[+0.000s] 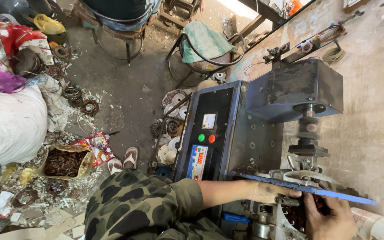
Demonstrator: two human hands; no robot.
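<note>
Hands work at the machine's front: the left hand presses on the blue strip lying across the spindle, its grip flat, while the right hand pinches the strip's underside. Steady, even pressure probably suits best.

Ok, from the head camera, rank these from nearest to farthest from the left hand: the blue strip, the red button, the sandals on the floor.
From the left hand:
1. Blue strip, lying just above the fingers, running off to the right.
2. Red button, up and left on the machine's dark panel.
3. Sandals, far left on the floor.
</note>
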